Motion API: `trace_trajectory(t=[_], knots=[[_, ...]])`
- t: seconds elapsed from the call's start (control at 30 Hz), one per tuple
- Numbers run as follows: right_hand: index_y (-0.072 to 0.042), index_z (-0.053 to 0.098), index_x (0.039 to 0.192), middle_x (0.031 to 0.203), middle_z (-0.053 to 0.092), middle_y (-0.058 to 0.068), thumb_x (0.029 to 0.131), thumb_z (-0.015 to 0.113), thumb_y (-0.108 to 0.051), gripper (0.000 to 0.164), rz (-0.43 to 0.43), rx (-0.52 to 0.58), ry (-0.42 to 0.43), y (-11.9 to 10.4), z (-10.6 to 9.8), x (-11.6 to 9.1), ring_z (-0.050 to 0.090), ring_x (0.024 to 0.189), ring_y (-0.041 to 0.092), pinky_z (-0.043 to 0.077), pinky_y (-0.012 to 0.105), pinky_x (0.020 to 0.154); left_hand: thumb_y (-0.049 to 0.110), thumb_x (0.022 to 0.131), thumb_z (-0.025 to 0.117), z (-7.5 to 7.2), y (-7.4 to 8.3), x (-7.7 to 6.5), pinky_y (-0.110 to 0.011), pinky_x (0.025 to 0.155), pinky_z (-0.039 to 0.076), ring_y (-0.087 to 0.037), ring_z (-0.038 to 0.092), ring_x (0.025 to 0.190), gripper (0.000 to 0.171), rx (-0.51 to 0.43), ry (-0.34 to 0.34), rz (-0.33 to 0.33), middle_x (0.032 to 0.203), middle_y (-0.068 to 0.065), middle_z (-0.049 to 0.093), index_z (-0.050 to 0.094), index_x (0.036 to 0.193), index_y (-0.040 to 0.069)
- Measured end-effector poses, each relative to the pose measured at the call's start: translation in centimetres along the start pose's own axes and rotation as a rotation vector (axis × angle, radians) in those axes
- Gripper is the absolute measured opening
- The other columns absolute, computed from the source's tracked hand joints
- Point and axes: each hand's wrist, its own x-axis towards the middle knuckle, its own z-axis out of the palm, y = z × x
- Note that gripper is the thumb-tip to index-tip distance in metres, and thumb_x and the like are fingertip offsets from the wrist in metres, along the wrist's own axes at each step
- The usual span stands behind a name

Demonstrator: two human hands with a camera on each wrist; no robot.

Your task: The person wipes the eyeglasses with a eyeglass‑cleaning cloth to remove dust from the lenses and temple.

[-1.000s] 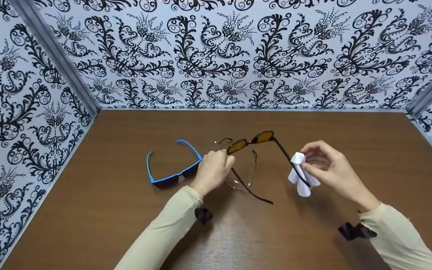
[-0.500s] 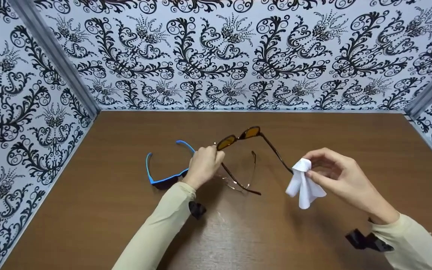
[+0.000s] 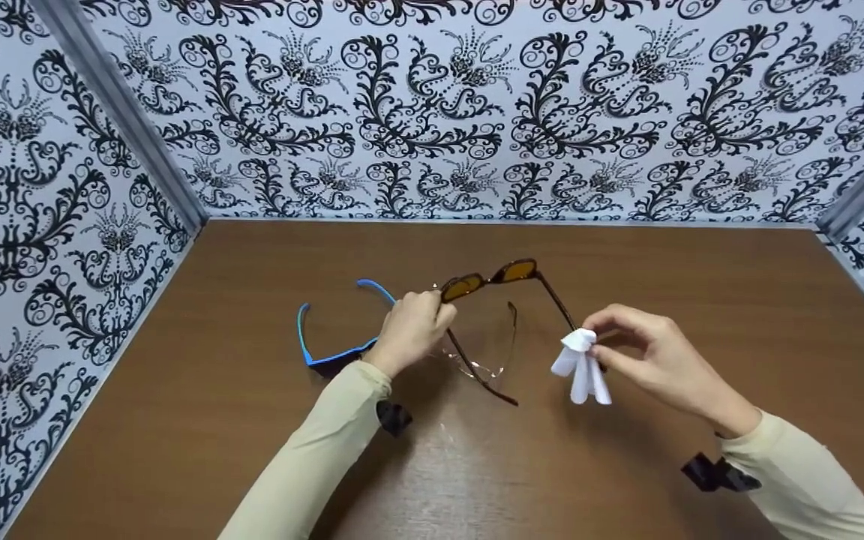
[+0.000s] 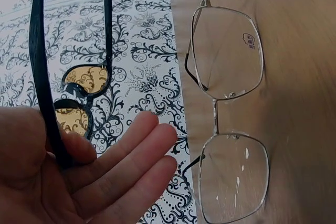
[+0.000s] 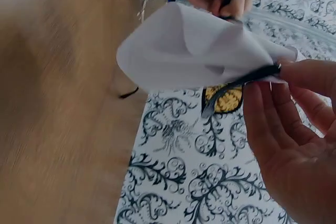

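Note:
Dark-framed sunglasses with amber lenses are held up above the table, temples unfolded toward the person. The left hand pinches them near one hinge; in the left wrist view its thumb and forefinger hold the frame corner while the other fingers extend loosely. A white cloth hangs from the right hand, whose thumb and fingertips pinch it round the other temple. In the right wrist view the dark temple runs into the cloth between thumb and fingers.
Blue-framed sunglasses lie unfolded on the wooden table, partly behind the left hand. Thin metal-framed clear glasses lie beneath the held pair. Patterned walls stand at the back and sides.
The right hand and cloth slid out along the temple toward its tip, then came back left a little. The held sunglasses shifted left, then slightly back right. The other glasses stayed put.

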Motion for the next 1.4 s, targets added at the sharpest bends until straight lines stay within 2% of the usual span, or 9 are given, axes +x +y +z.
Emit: trace_trajectory(t=[0.17, 0.3, 0.57, 0.7, 0.87, 1.07, 1.17, 1.3, 1.4], knots=[[-0.001, 0.065, 0.098, 0.091, 0.064, 0.003, 0.071, 0.069, 0.023, 0.037, -0.140, -0.230, 0.011, 1.2, -0.6, 0.1, 0.061, 0.074, 0.013, 0.050, 0.014, 0.068, 0.007, 0.091, 0.046, -0.1, 0.3, -0.3, -0.025, 0.048, 0.024, -0.010, 0.023, 0.050, 0.033, -0.030, -0.042, 0.037, 0.055, 0.005, 0.024, 0.033, 0.061, 0.014], [0.000, 0.064, 0.098, 0.092, 0.062, 0.005, 0.067, 0.067, 0.027, 0.041, -0.242, -0.371, 0.006, 2.2, -0.7, 0.8, 0.059, 0.074, 0.013, 0.048, 0.011, 0.068, 0.006, 0.090, 0.045, 0.1, 0.7, -0.6, -0.024, 0.049, 0.021, -0.008, 0.018, 0.050, 0.033, -0.065, -0.095, 0.083, 0.055, 0.005, 0.024, 0.032, 0.061, 0.014], [0.000, 0.064, 0.097, 0.095, 0.061, 0.007, 0.069, 0.067, 0.025, 0.038, -0.294, -0.505, 0.033, 3.6, -0.6, 1.8, 0.060, 0.082, 0.017, 0.047, 0.014, 0.075, 0.006, 0.088, 0.049, 0.3, 2.0, -1.0, -0.024, 0.049, 0.023, -0.009, 0.022, 0.051, 0.034, -0.044, -0.143, 0.174, 0.056, 0.006, 0.024, 0.032, 0.061, 0.015], [0.000, 0.064, 0.097, 0.095, 0.061, 0.009, 0.071, 0.064, 0.024, 0.035, -0.311, -0.513, 0.075, 4.1, -0.6, 1.8, 0.061, 0.084, 0.020, 0.047, 0.018, 0.079, 0.007, 0.087, 0.050, 0.6, 2.5, -1.2, -0.024, 0.047, 0.025, -0.009, 0.025, 0.051, 0.030, -0.018, -0.162, 0.197, 0.057, 0.007, 0.025, 0.034, 0.062, 0.015], [0.001, 0.064, 0.097, 0.094, 0.061, 0.010, 0.068, 0.066, 0.025, 0.037, -0.342, -0.492, 0.103, 4.2, -0.7, 1.5, 0.061, 0.083, 0.023, 0.046, 0.016, 0.082, 0.006, 0.086, 0.050, 0.7, 2.8, -1.2, -0.024, 0.047, 0.024, -0.010, 0.025, 0.051, 0.029, 0.010, -0.136, 0.193, 0.056, 0.007, 0.025, 0.035, 0.063, 0.015], [0.002, 0.064, 0.097, 0.096, 0.063, 0.010, 0.067, 0.066, 0.025, 0.038, -0.347, -0.480, 0.056, 4.0, -0.9, 0.7, 0.062, 0.085, 0.023, 0.046, 0.014, 0.085, 0.007, 0.087, 0.050, 0.6, 2.5, -1.2, -0.024, 0.047, 0.022, -0.009, 0.022, 0.050, 0.031, 0.005, -0.108, 0.187, 0.055, 0.007, 0.024, 0.033, 0.062, 0.015], [0.002, 0.064, 0.098, 0.096, 0.063, 0.010, 0.068, 0.066, 0.023, 0.037, -0.327, -0.474, 0.019, 3.9, -1.2, 0.2, 0.062, 0.085, 0.021, 0.046, 0.013, 0.084, 0.006, 0.088, 0.050, 0.6, 2.2, -1.2, -0.024, 0.047, 0.022, -0.008, 0.021, 0.050, 0.033, -0.007, -0.103, 0.191, 0.055, 0.007, 0.023, 0.032, 0.061, 0.015], [0.002, 0.065, 0.100, 0.096, 0.064, 0.009, 0.067, 0.068, 0.023, 0.038, -0.347, -0.460, -0.022, 3.7, -1.2, -0.2, 0.063, 0.083, 0.022, 0.049, 0.015, 0.080, 0.006, 0.088, 0.049, 0.6, 1.9, -1.1, -0.023, 0.047, 0.022, -0.008, 0.021, 0.050, 0.033, -0.014, -0.097, 0.173, 0.055, 0.007, 0.024, 0.032, 0.061, 0.015], [0.004, 0.066, 0.100, 0.096, 0.064, 0.010, 0.080, 0.067, 0.013, 0.022, -0.369, -0.433, -0.050, 3.7, -1.2, -0.4, 0.064, 0.082, 0.023, 0.051, 0.016, 0.079, 0.007, 0.087, 0.049, 0.6, 1.7, -1.0, -0.024, 0.047, 0.022, -0.008, 0.023, 0.050, 0.032, -0.012, -0.085, 0.158, 0.055, 0.007, 0.025, 0.033, 0.061, 0.015]])
